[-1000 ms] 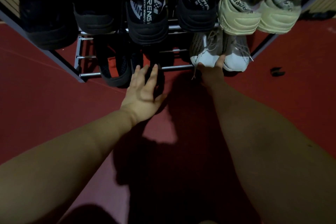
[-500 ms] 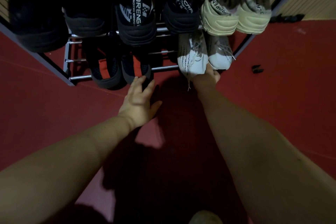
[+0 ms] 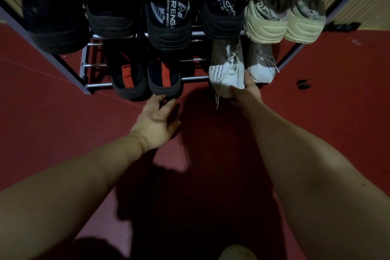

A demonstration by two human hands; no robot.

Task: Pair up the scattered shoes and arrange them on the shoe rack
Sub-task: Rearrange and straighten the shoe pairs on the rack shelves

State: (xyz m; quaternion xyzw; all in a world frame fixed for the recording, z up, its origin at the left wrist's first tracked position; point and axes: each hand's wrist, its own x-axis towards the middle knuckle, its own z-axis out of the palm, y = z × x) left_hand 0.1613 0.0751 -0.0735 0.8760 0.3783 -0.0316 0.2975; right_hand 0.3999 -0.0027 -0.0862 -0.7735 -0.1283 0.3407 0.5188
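The metal shoe rack (image 3: 99, 85) stands against the wall. On its lower tier a pair of black shoes with red tongues (image 3: 145, 79) sits at the left and a pair of white sneakers at the right. My right hand (image 3: 245, 93) grips the heel of the left white sneaker (image 3: 226, 69); the other white sneaker (image 3: 261, 67) sits beside it. My left hand (image 3: 155, 119) is flat with straight fingers, its tips touching the heel of the right black-and-red shoe. The upper tier holds black shoes (image 3: 168, 19) and a cream pair (image 3: 282, 21).
Red floor lies all round the rack. A small dark object (image 3: 304, 84) lies on the floor to the right of the rack. A pale toe (image 3: 236, 253) shows at the bottom edge. Slatted wall panels stand behind the rack.
My left hand has drawn back from over the black-and-red shoe to its heel. The left white sneaker has slid toward me, with my right hand gripping its heel.
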